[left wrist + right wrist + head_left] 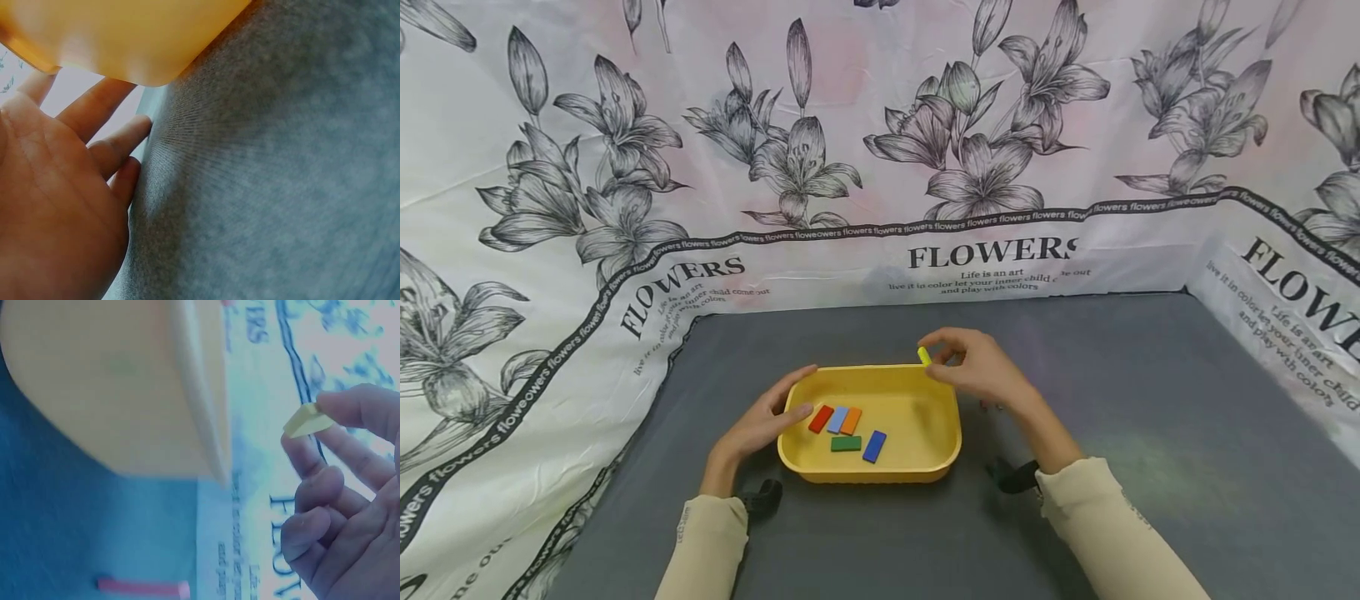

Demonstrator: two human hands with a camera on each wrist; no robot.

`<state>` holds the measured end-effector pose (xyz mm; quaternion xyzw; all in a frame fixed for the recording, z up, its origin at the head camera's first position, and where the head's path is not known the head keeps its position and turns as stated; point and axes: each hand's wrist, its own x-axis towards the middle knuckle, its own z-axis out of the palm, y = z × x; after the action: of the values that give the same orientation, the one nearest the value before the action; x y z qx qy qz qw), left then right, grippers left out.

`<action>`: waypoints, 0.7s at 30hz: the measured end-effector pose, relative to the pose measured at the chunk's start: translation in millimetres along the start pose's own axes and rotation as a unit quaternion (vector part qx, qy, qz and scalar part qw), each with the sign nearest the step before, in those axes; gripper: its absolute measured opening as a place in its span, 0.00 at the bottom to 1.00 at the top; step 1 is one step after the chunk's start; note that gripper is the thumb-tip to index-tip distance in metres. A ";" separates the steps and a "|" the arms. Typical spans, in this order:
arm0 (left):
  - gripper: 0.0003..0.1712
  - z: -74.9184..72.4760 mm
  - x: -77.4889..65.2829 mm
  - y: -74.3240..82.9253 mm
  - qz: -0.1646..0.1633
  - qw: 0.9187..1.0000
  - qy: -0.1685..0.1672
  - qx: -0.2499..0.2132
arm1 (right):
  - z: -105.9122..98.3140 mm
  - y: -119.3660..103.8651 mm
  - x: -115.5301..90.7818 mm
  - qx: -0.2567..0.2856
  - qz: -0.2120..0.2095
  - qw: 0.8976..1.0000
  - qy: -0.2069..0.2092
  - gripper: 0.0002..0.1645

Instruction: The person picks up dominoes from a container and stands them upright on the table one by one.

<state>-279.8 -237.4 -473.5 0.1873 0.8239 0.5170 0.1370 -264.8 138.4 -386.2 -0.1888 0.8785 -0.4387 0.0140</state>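
A shallow yellow plastic tray [917, 450] stands on the grey table. My left hand [763, 425] holds its left end, thumb over the rim and the other fingers spread along the outer wall [144, 44]. Above the tray's far right corner, my right hand [973, 364] pinches a small yellow block [924, 356] between thumb and fingertips; the right wrist view shows this yellow block [307, 420] too. Inside the tray lie flat blocks: red [821, 419], light blue [837, 420], orange [851, 421], green [846, 444] and dark blue [874, 447].
In the right wrist view a pinkish-red block [144, 587] lies on the table beside the tray. White cloth [820, 271] printed with flowers and lettering hangs behind and along the sides of the grey table [1150, 400]. Dark straps [763, 498] show at the wrists.
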 end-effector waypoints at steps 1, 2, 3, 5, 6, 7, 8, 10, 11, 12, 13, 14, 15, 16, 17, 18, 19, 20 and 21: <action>0.37 0.1 0.2 0.0 0.000 1.000 -0.001 0.000 | -5.0 2.7 -1.6 0.008 0.001 1.000 0.007 0.22; 0.37 0.2 0.3 -0.1 0.000 1.000 -0.001 0.000 | -9.9 5.5 -3.3 0.015 0.005 1.000 0.014 0.23; 0.37 0.3 0.4 -0.2 -0.001 1.000 0.000 0.001 | -14.6 8.9 -4.9 0.023 0.010 0.999 0.020 0.23; 0.37 0.6 0.6 -0.2 -0.003 1.000 0.001 0.002 | -23.2 16.2 -8.3 0.036 0.021 0.999 0.034 0.24; 0.37 0.8 0.8 -0.2 -0.005 1.000 0.002 0.003 | -27.0 20.8 -10.0 0.042 0.024 0.998 0.040 0.24; 0.37 0.7 0.6 -0.3 -0.006 1.000 0.003 0.004 | -30.3 24.5 -11.5 0.047 0.028 0.997 0.046 0.24; 0.37 0.6 0.4 -0.4 -0.007 1.000 0.003 0.005 | -33.3 28.3 -13.4 0.053 0.034 0.997 0.051 0.25; 0.37 0.5 0.0 -0.3 -0.008 1.000 0.003 0.005 | -38.6 36.0 -17.8 0.060 0.038 0.996 0.062 0.25; 0.37 0.6 -0.1 -0.2 -0.008 1.000 0.003 0.004 | -41.1 39.6 -20.4 0.062 0.041 0.995 0.067 0.25; 0.37 0.7 -0.3 0.0 -0.008 1.000 0.003 0.004 | -43.1 43.1 -23.2 0.063 0.043 0.994 0.073 0.25; 0.37 0.7 -0.5 0.2 -0.008 1.000 0.003 0.003 | -44.9 46.4 -26.1 0.063 0.048 0.994 0.080 0.25; 0.37 0.7 -0.6 0.5 -0.008 1.000 0.002 0.002 | -46.6 49.9 -28.8 0.061 0.051 0.993 0.086 0.25; 0.37 0.6 -0.7 0.7 -0.008 1.000 0.003 0.001 | -48.1 53.4 -31.6 0.060 0.052 0.993 0.092 0.25; 0.37 0.6 -0.7 0.9 -0.007 1.000 0.003 0.000 | -49.4 57.3 -34.3 0.058 0.053 0.992 0.098 0.25; 0.37 0.5 -0.6 1.1 -0.007 1.000 0.003 0.000 | -50.4 61.6 -36.8 0.056 0.056 0.992 0.102 0.26; 0.37 0.4 -0.6 1.2 -0.007 1.000 0.003 0.000 | -51.2 66.0 -39.4 0.055 0.059 0.991 0.107 0.26; 0.37 0.3 -0.5 1.2 -0.006 1.000 0.003 0.000 | -51.9 70.6 -42.1 0.053 0.062 0.990 0.111 0.26; 0.37 0.2 -0.5 1.2 -0.006 1.000 0.003 0.001 | -52.4 75.4 -44.4 0.054 0.064 0.990 0.113 0.26; 0.37 0.1 -0.4 1.1 -0.006 1.000 0.002 0.002 | -52.6 80.2 -46.6 0.054 0.065 0.990 0.115 0.26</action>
<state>-279.2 -237.1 -472.5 0.1814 0.8261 0.5153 0.1379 -257.2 238.4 -422.6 -0.0781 0.8597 -0.5024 -0.0485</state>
